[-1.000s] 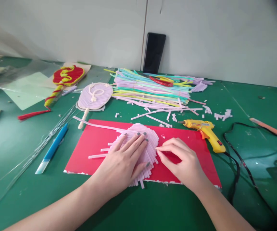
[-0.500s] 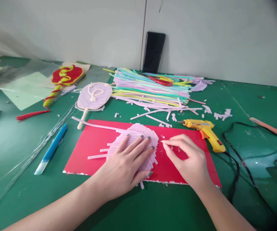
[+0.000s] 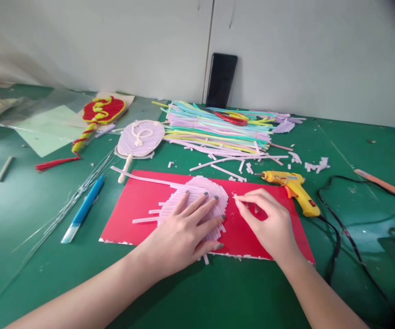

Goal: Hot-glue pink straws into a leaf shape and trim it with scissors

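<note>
My left hand (image 3: 192,224) lies flat with fingers spread on a rounded panel of pale purple strips (image 3: 200,183). Several strip ends jut past the panel's left side, and one long strip reaches to the upper left. Under the panel is a sheet of red card (image 3: 129,201) with ragged white edges. My right hand (image 3: 268,219) is just right of the panel, thumb and forefinger pinched together over the card. Tiny white scraps show at those fingertips, but whether they are gripped I cannot make out.
A yellow glue gun (image 3: 295,187) with a black cord lies right of the card. Behind are bundled coloured strips (image 3: 218,125), scissors (image 3: 232,118) and a leaning phone (image 3: 221,80). To the left are a blue cutter (image 3: 84,208), thin wires (image 3: 60,212), a purple fan (image 3: 141,137) and a red fan (image 3: 111,109).
The camera view has shifted slightly, so objects on the left appear farther right. My left hand remains on the panel, and my right hand keeps its pinch near the small scraps.
</note>
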### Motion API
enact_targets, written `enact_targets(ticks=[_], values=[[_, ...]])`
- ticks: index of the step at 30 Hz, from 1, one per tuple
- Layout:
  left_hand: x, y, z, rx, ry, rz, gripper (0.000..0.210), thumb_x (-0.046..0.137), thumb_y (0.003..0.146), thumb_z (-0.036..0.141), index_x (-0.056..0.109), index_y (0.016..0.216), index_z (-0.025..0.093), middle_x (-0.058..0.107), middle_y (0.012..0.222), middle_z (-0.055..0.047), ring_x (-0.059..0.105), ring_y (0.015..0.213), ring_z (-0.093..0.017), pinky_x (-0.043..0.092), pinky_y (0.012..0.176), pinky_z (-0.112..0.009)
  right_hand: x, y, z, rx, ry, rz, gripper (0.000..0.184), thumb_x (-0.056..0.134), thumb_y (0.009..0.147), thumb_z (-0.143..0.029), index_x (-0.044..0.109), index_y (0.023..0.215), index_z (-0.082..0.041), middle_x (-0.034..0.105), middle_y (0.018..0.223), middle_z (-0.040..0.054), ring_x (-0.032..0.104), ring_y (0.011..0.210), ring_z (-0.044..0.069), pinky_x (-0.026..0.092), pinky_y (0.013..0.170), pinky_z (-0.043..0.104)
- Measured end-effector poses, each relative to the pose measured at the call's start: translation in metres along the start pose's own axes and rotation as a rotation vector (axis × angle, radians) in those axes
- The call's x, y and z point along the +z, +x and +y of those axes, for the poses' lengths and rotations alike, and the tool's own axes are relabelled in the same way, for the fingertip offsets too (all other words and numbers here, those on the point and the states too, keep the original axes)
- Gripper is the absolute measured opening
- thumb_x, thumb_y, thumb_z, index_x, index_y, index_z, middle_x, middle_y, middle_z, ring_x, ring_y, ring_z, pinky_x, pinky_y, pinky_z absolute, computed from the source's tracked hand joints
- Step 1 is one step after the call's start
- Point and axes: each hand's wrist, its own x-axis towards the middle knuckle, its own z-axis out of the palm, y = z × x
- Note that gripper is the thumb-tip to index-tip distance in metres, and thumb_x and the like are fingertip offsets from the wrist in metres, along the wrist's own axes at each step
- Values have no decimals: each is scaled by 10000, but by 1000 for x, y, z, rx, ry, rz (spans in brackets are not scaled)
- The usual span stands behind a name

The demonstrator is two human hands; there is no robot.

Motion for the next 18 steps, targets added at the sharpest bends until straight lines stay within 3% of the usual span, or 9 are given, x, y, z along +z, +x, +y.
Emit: enact_targets(ticks=[3, 6, 10, 14, 18], values=[[-2, 1, 0, -2, -18, 27, 448, 396, 970, 439, 491, 1355, 230, 504, 1420, -127, 422, 1342, -314, 309, 1085, -618, 0, 0, 2, 34, 14, -4, 75, 592, 875, -226, 666, 883, -225, 657, 854, 19, 633, 817, 157, 521, 756, 285], [-4, 2, -3, -92, -110, 146, 422, 384, 987, 348, 438, 1374, 188, 548, 1376, -122, 495, 1289, -242, 399, 1078, -474, 1, 0, 6, 119, 63, -9, 118, 584, 882, -291, 684, 901, -231, 679, 879, 30, 645, 793, 162, 533, 698, 282], [-5, 2, -12, -292, -199, 326, 210, 419, 966, 230, 590, 1087, 217, 660, 1168, -46, 638, 1055, -166, 530, 875, -287, 2, 0, 11, 244, 179, -1, 201, 570, 883, -376, 686, 955, -228, 706, 906, 41, 668, 808, 182, 544, 707, 304], [-3, 4, -21, -386, -99, 420, 145, 449, 935, 198, 585, 886, 206, 631, 862, -14, 629, 783, -156, 507, 682, -259, 4, 1, 9, 324, 164, -48, 263, 567, 865, -443, 650, 786, -206, 669, 721, 16, 619, 664, 165, 498, 636, 287], [-6, 6, -27, -489, -89, 484, 143, 446, 929, 186, 564, 850, 206, 593, 838, -13, 592, 744, -157, 467, 655, -259, 5, 3, 5, 372, 174, -85, 302, 572, 837, -475, 613, 715, -201, 622, 668, 5, 561, 623, 153, 454, 617, 278]])
